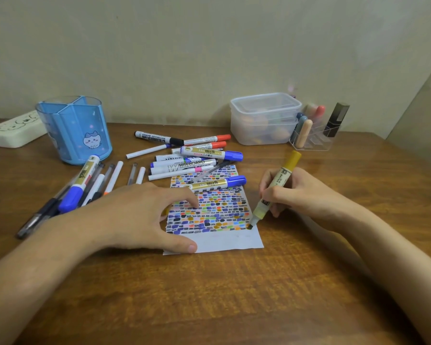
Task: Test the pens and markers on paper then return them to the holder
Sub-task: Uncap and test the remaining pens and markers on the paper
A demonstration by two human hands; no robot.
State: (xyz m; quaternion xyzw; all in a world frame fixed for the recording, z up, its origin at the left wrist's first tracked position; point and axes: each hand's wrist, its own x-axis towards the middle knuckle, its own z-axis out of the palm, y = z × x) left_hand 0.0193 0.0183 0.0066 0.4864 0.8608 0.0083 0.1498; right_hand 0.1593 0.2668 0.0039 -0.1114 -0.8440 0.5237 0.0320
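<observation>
The right hand (295,195) grips 1 yellow marker (275,189), tip touching the paper (224,241) at its 3 o'clock edge. The left hand (144,215), fingers spread and bent, presses the paper. 1 blue holder (77,130) stands at 10 o'clock; 2 blue-capped markers (217,184) lie at 12.

Light soft, even, moderately bright, source not visible. Faint diffuse shadows under both forearms on the wooden table (234,295). Mild sheen on tabletop near right edge. Wide-angle bowing at frame edges. Far objects slightly soft: clear plastic box (264,118) hazy, wall (209,46) smeared.
</observation>
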